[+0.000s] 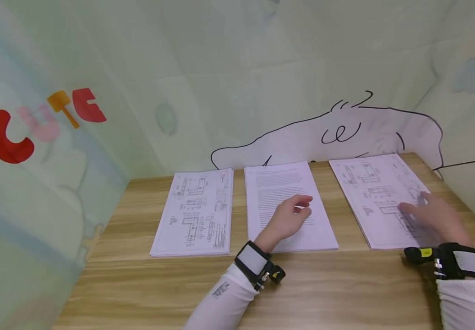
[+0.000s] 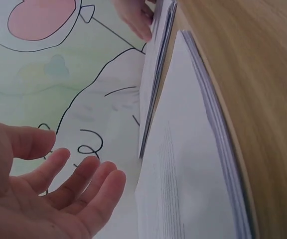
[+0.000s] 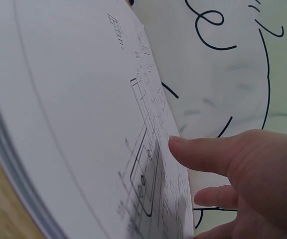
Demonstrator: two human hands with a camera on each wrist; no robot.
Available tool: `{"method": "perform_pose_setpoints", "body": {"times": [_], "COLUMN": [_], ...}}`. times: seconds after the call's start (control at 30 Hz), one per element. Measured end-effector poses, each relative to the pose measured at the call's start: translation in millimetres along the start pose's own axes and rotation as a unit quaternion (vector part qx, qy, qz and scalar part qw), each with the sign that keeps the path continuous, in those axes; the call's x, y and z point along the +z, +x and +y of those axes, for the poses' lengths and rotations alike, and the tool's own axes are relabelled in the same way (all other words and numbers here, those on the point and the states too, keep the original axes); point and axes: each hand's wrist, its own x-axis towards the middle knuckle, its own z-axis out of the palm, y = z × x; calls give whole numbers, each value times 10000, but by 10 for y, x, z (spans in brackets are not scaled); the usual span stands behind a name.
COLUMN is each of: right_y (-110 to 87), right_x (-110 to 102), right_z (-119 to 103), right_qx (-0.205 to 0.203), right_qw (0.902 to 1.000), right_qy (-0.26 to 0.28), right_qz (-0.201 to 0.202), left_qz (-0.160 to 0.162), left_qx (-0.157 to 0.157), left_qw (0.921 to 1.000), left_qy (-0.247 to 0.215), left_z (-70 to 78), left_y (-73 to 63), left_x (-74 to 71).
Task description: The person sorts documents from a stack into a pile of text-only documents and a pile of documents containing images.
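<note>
Three stacks of printed sheets lie side by side on a wooden table. The left stack (image 1: 198,192) and the right stack (image 1: 369,201) show technical drawings on top; the middle stack (image 1: 268,188) shows lines of text. Over the middle stack hovers my left hand (image 1: 287,217), its fingers loosely bent and holding nothing; the left wrist view shows the palm and spread fingertips (image 2: 116,181) beside the pages. My right hand (image 1: 443,217) is over the right stack's right side, thumb extended close to the drawing. In the right wrist view its remaining fingers are partly hidden behind the thumb and palm.
The wooden table (image 1: 344,288) extends in front of the stacks. Behind and to the left hangs a pale green printed curtain (image 1: 221,78) with cartoon outlines and coloured letters, meeting the table's back edge. A strapped wrist camera (image 1: 447,259) sits on the right wrist.
</note>
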Motion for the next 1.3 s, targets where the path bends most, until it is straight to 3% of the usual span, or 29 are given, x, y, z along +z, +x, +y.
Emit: {"method": "perform_pose_setpoints", "body": {"times": [0.17,0.37,0.53,0.63,0.83,0.9,0.97,1.17,1.3], "right_y": [-4,-79,-66,-57,-96,-111,-121,-126,-115], "right_x": [-30,-29,18,31,44,54,63,83,105], "right_z": [-33,-159,-197,-229,-317,-340,-358,-399,-406], "right_qx": [-93,-504,-528,-563,-612,-638,-614,-250,-236], "right_qw": [9997,9965,9962,9960,9961,9958,9960,9985,9977], "right_qy": [-211,-666,-679,-669,-628,-662,-646,-456,-593], "right_qz": [6,-52,-115,-187,-134,-31,40,150,216], "left_qz": [-82,-98,157,419,902,935,968,1129,1250], "left_qx": [-640,-1205,-1495,-1692,-2054,-2131,-2193,-2230,-2284], "left_qw": [9965,9808,9665,9465,8842,8708,8662,8683,8594], "left_qy": [-533,-1527,-2081,-2715,-4097,-4331,-4385,-4284,-4401], "left_z": [148,240,283,303,301,301,305,365,373], "left_y": [87,171,212,251,334,348,360,387,413], "left_x": [313,687,910,979,1038,1052,1071,1120,1147]}}
